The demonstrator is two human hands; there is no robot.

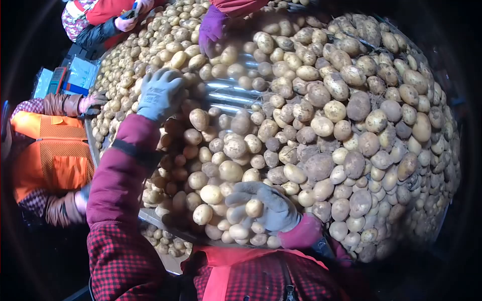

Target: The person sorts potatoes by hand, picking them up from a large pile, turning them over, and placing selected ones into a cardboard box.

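Both gloves in a huge heap of potatoes

So the potatoes point(359, 105) are basically everywhere, heaped across the surface, dirtier ones over on the right and cleaner-looking ones on the left. The right hand point(271, 205), grey glove, is down at the near edge of the heap, fingers parted and loosely bent, with a small potato point(254, 207) right up against them. Can't tell if it's actually gripped. The left hand point(161, 94) is further up, palm down with the fingers a bit curled, over potatoes at the edge of a gap. Its underside is hidden, so no idea if it has hold of anything

Shiny metal bars point(233, 95) show in that gap, just right of the left hand. A co-worker's purple glove point(211, 29) is above it, and someone in an orange vest point(63, 150) is at the left side, near some plastic bags point(82, 72)
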